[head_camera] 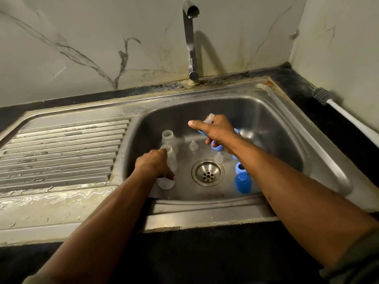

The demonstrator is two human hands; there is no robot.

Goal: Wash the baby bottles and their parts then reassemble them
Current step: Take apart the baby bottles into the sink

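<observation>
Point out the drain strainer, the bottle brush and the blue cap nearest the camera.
drain strainer point(208, 174), head view, on its perforated metal centre.
bottle brush point(323, 96), head view, on its grey bristle head.
blue cap point(243, 183), head view, on its rounded blue side.

No legible text — none anywhere

The steel-grey sink point(272, 111) held translucent whitish bottles point(169, 138), clear teats point(193, 145) and blue caps point(243, 182), below a white, grey-veined wall point(82, 48) and beside a seemingly black worktop point(297, 85).
</observation>
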